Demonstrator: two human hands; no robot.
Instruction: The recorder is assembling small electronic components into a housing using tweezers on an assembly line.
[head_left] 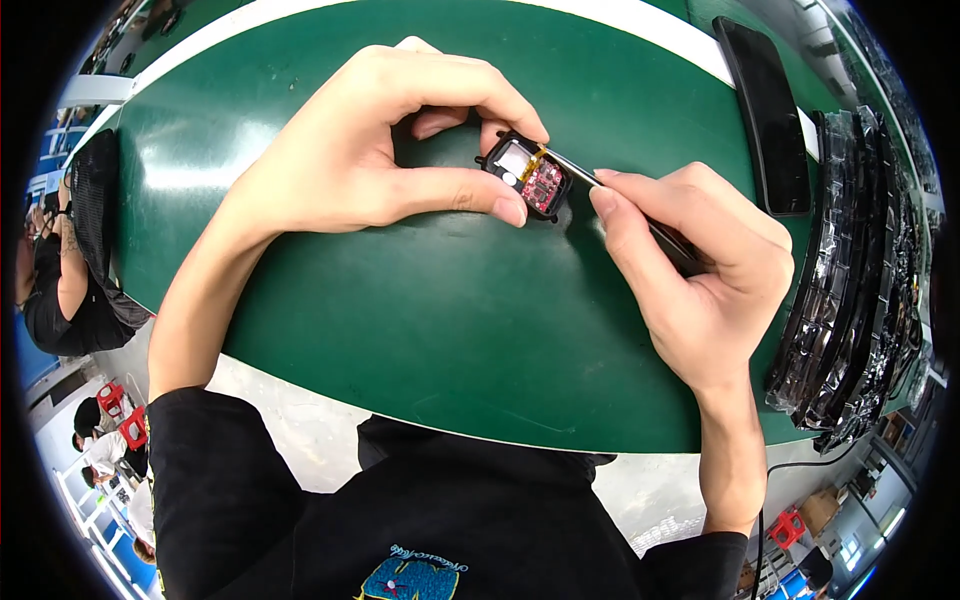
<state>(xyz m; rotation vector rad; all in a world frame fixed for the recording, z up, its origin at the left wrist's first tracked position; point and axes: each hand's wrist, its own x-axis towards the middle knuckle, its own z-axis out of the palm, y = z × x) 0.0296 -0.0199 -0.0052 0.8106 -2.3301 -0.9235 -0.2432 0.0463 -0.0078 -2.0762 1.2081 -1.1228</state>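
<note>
Between the thumb and fingers of my left hand [385, 150] is a small black watch case [512, 180], its inside facing up. A red circuit board [543, 187] fills one side of it, with a pale silvery part and a white round spot beside the board. A strip of amber film crosses the middle. My right hand [700, 255] pinches slim metal tweezers [572, 164], whose tip reaches the case's upper edge by the amber strip. Whether the tip grips anything is too small to tell.
A black phone [765, 115] lies at the right on the green table [420, 320]. Beside it stand stacked black trays [850, 270] with clear, shiny pockets. A dark mesh chair back [95, 200] and a person are past the left edge. A black cable [810, 462] hangs at lower right.
</note>
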